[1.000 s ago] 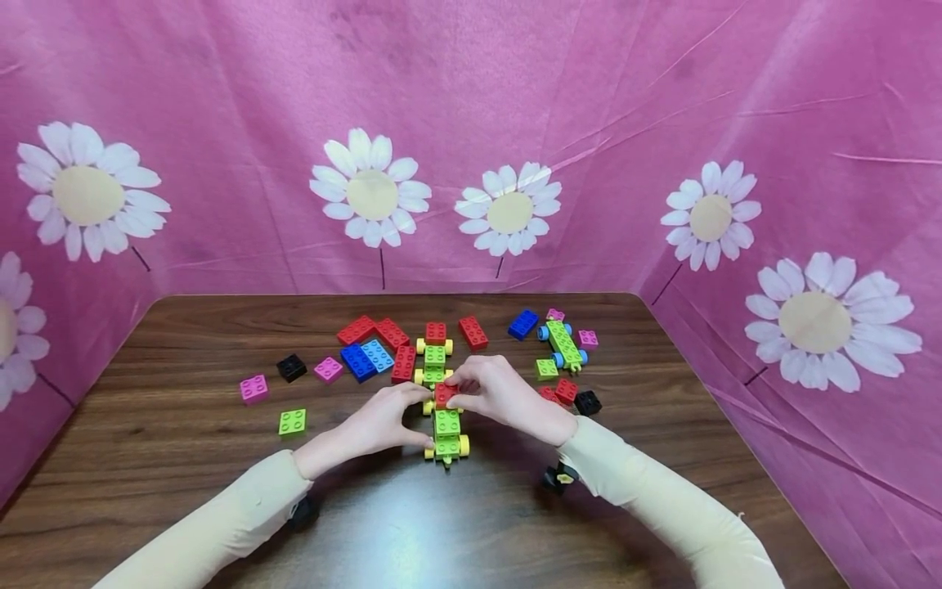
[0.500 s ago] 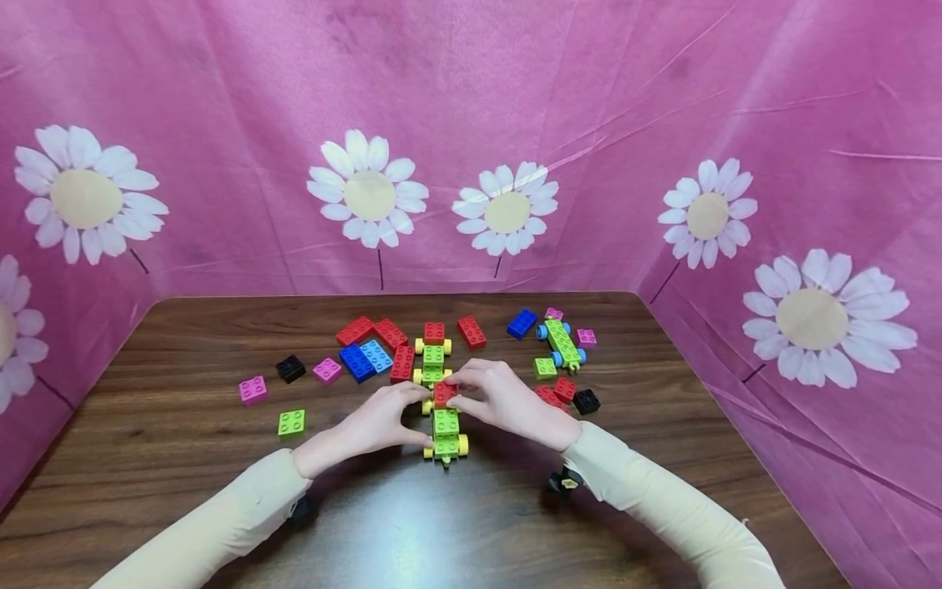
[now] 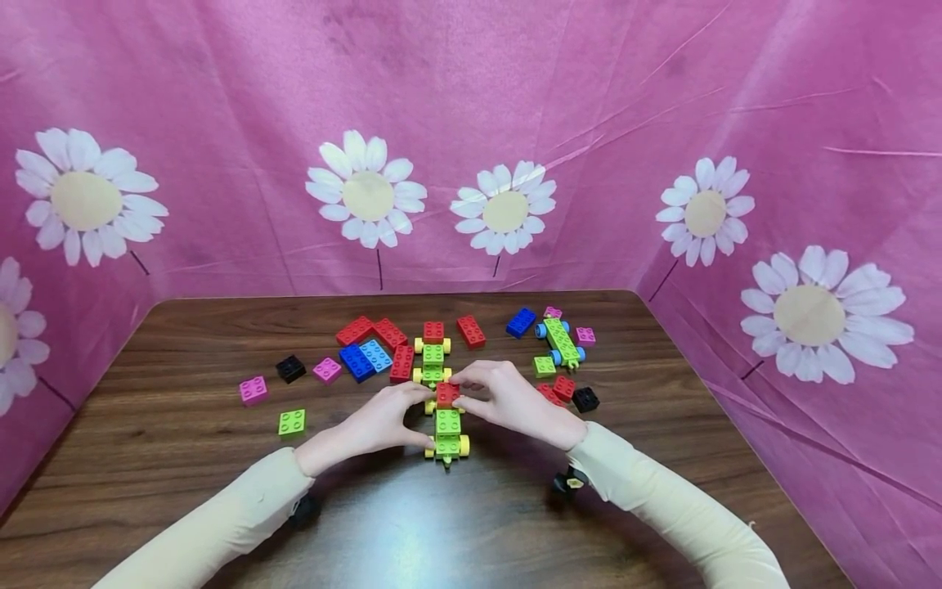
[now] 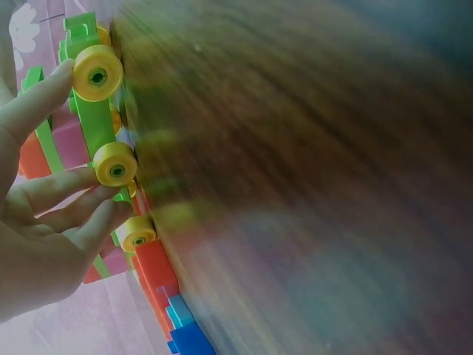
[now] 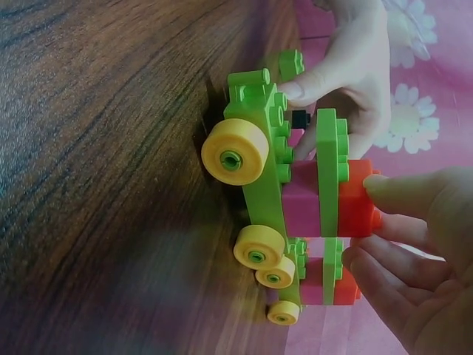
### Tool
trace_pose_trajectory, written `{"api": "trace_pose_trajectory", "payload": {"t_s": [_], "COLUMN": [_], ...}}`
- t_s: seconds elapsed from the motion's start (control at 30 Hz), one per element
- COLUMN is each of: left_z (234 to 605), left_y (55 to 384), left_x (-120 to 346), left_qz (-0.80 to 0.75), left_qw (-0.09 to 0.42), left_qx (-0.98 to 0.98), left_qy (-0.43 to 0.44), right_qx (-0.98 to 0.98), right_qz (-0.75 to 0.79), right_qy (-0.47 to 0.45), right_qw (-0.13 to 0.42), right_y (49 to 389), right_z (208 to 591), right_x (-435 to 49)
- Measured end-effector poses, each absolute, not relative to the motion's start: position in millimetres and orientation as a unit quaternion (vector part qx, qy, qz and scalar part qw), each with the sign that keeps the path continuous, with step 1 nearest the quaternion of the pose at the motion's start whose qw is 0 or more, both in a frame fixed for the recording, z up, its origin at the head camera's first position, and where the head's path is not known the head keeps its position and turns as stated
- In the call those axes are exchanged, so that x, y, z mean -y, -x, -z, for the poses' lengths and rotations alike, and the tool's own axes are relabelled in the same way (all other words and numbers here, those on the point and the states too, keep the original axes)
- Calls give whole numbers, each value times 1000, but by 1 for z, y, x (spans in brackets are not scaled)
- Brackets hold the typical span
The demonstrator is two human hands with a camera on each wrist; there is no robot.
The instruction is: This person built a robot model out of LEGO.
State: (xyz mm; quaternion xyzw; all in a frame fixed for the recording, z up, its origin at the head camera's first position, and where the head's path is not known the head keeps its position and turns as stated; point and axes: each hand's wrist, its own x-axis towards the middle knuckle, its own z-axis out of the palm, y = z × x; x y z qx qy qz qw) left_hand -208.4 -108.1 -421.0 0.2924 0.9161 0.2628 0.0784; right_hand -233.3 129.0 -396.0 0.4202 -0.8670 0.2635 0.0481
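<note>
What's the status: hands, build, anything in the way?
Left hand gripping nearer yellow-wheeled car at its side. Right hand pinching red brick on top of its stack. Second car close beyond; coupling unclear.

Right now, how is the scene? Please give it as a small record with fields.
left hand: holds near car, left side
right hand: pinches red brick
stack, upward: pink brick, green piece, red brick
near car wheels: yellow
beyond it: second car, yellow-wheeled
farther right: blue-wheeled green base
surface: wood-grained table
</note>
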Motion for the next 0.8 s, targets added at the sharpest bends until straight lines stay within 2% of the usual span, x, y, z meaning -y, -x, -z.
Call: {"api": "trace_pose_trajectory", "payload": {"t_s": [0.8], "left_z": [423], "left_y": [210], "left_x": [113], "left_qz": [-268], "left_qw": [55], "left_qx": [-907], "left_qy": [-319], "right_qx": [862], "right_qz": [-280], "right_qy": [-421], "right_qw": [45], "right_y": [234], "right_z": [395], "right_x": [-131]}}
